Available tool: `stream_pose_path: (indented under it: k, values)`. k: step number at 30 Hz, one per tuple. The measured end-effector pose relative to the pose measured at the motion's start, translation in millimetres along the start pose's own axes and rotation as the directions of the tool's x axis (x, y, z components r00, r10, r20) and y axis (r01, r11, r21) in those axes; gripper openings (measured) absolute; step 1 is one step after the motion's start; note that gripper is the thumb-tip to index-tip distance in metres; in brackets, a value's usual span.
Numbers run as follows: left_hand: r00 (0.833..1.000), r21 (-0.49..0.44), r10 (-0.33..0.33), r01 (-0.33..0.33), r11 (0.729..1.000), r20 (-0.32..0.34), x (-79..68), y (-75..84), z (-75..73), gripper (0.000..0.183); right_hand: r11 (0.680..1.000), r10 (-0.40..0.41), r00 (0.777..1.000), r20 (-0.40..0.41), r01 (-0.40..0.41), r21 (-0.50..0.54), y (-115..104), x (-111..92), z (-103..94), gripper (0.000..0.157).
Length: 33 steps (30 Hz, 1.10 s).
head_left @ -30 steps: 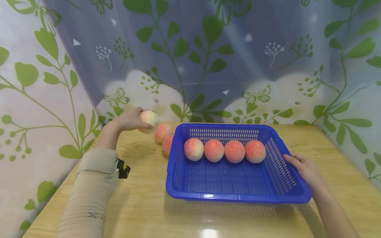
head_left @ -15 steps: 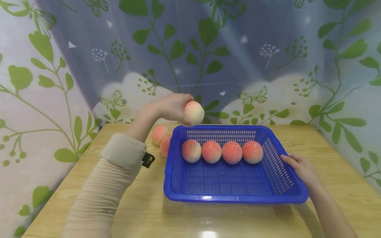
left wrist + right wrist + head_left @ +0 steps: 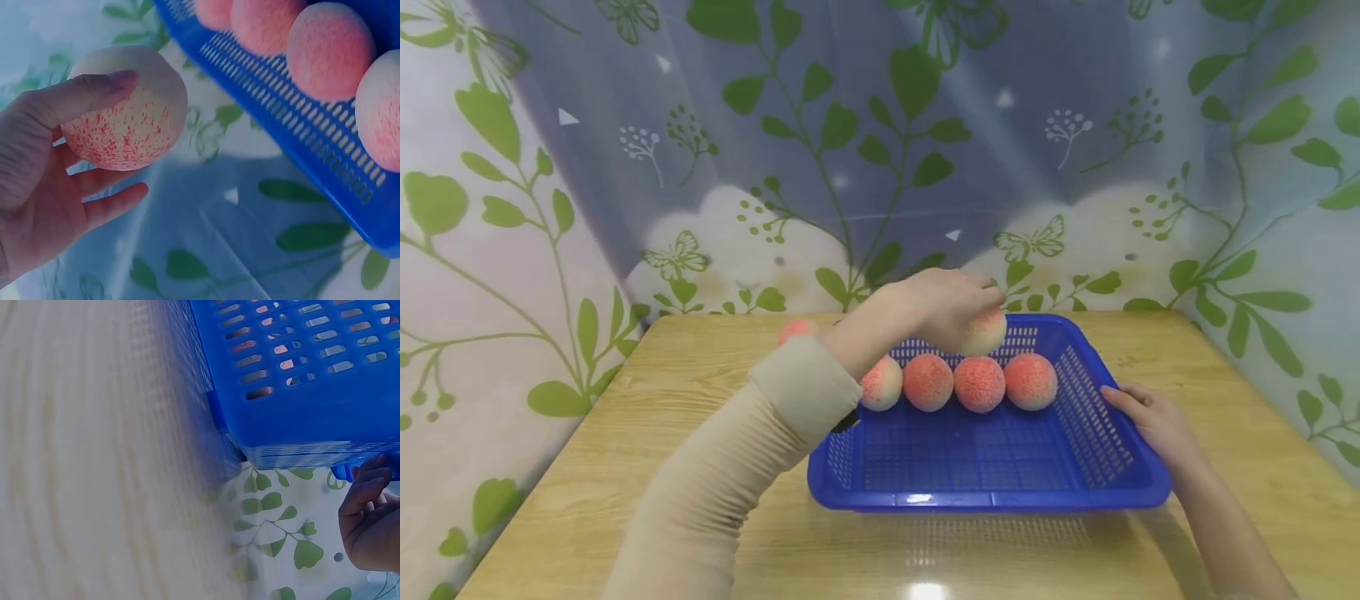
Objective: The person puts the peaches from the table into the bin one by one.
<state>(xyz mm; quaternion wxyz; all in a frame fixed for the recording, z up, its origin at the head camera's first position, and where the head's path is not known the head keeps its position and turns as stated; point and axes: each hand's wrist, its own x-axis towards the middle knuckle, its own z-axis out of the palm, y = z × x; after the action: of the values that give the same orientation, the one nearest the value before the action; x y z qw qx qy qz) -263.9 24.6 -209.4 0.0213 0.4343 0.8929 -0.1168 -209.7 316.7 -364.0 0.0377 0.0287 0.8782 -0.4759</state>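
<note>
My left hand holds a pale yellow and pink peach over the far side of the blue plastic basket. In the left wrist view, the thumb lies across this peach, with fingers behind and below it. Several pink peaches stand in a row inside the basket, toward its back; my left forearm partly covers the leftmost one. At the basket's right side, my right hand grips the rim, thumb on top. The right wrist view shows its curled fingers at the basket's edge.
Another peach is on the wooden table left of the basket, partly behind my left sleeve. A leaf-patterned cloth hangs behind the table and along its sides.
My left hand has carried the peach rightward from the table's left, rising over the basket's left rim, then lowering toward the row. My right hand has stayed on the rim.
</note>
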Motion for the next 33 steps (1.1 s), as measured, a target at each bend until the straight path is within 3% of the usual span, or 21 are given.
stream_pose_path:
  k: [8,14,19,23,28,33]
  values:
    - [0.979,0.102,0.129,-0.146,0.984,0.157,36.4,39.8,18.0,0.057,0.997,0.000,1.000,0.000,0.000,0.072,-2,0,1.6,0.067]
    - [0.964,0.220,0.190,-0.229,0.948,0.186,54.2,70.8,35.3,0.058,0.993,0.018,1.000,-0.010,-0.017,0.114,-2,-1,2.3,0.068]
    - [0.945,0.249,0.221,-0.280,0.927,0.241,69.9,91.3,45.7,0.062,0.992,0.006,1.000,-0.014,-0.004,0.124,-1,-1,0.6,0.067]
    - [0.935,0.287,0.236,-0.310,0.906,0.264,79.4,99.8,52.5,0.065,0.994,-0.014,1.000,-0.026,0.016,0.107,0,-1,-0.6,0.065]
    - [0.931,0.315,0.271,-0.341,0.886,0.246,85.0,102.9,64.5,0.062,0.996,-0.029,0.999,-0.039,0.032,0.078,1,0,0.4,0.062]
    - [0.931,0.359,0.260,-0.341,0.869,0.255,91.7,102.0,72.1,0.061,0.994,-0.020,0.999,-0.045,0.025,0.109,1,-1,2.0,0.064]
